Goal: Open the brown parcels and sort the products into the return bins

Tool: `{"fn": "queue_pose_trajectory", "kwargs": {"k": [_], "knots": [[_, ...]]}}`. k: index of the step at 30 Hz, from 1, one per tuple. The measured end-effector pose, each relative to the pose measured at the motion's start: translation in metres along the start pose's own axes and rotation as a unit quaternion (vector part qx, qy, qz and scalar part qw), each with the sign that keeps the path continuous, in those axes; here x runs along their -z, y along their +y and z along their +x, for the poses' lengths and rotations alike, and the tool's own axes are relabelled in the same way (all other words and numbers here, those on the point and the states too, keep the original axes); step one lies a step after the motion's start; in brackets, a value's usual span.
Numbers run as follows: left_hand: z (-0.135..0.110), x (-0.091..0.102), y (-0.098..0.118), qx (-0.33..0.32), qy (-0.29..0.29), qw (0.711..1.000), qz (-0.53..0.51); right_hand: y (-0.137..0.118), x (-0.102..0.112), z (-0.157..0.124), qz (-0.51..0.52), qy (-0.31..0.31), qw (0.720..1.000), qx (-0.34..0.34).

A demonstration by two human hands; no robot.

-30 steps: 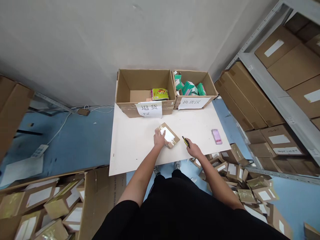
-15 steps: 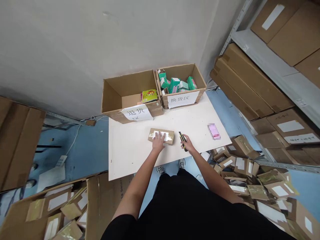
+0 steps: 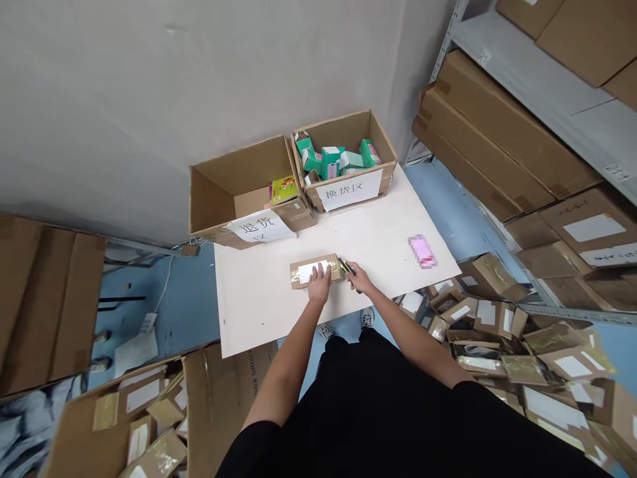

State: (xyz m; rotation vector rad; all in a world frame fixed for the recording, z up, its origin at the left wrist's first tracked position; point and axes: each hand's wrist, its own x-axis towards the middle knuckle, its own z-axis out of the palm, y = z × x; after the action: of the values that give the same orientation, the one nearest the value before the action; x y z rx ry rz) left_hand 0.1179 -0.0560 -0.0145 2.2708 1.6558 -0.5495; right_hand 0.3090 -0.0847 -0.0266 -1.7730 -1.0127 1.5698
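A small taped cardboard box (image 3: 297, 273) with a white label lies on the white table (image 3: 249, 312). My left hand (image 3: 319, 283) rests on top of it with fingers spread, pressing on the label side. In my right hand (image 3: 360, 279) is a black and yellow box cutter (image 3: 347, 267), fingers wrapped round its handle. The cutter's tip is at the box's right end; whether the blade touches the tape I cannot tell.
Behind stand two open cartons: the left one (image 3: 212, 199) holds a yellow packet (image 3: 284, 189), the right one (image 3: 383, 143) several green boxes (image 3: 330, 161). A blurred pink item (image 3: 423, 251) lies at right. Parcels (image 3: 490, 312) heap beside the table, near a shelf (image 3: 527, 56).
My right hand has brought the box cutter leftward to the box's right end. My left hand stays on the box. The whole view has shifted a little.
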Motion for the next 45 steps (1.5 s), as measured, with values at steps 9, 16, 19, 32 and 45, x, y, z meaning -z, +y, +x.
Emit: {"fn": "queue_pose_trajectory", "kwargs": {"k": [9, 16, 19, 32, 45], "knots": [[0.002, 0.003, -0.003, -0.005, -0.016, 1.0, 0.01, 0.017, 0.013, -0.017, -0.011, -0.055, 0.998, 0.016], [0.007, 0.026, -0.02, -0.044, -0.025, 0.999, -0.021, 0.03, -0.004, -0.045, -0.008, 0.0, 1.0, 0.0], [0.014, 0.041, -0.05, -0.069, -0.034, 0.996, -0.049, 0.022, -0.019, -0.049, -0.038, 0.086, 0.995, -0.029], [-0.02, 0.016, -0.065, 0.086, -0.029, 0.996, -0.021, -0.043, -0.068, 0.042, -0.147, 0.205, 0.964, -0.082], [0.015, 0.034, -0.069, -0.265, -0.069, 0.961, 0.024, -0.01, -0.038, -0.005, -0.251, 0.12, 0.96, -0.031]]}}
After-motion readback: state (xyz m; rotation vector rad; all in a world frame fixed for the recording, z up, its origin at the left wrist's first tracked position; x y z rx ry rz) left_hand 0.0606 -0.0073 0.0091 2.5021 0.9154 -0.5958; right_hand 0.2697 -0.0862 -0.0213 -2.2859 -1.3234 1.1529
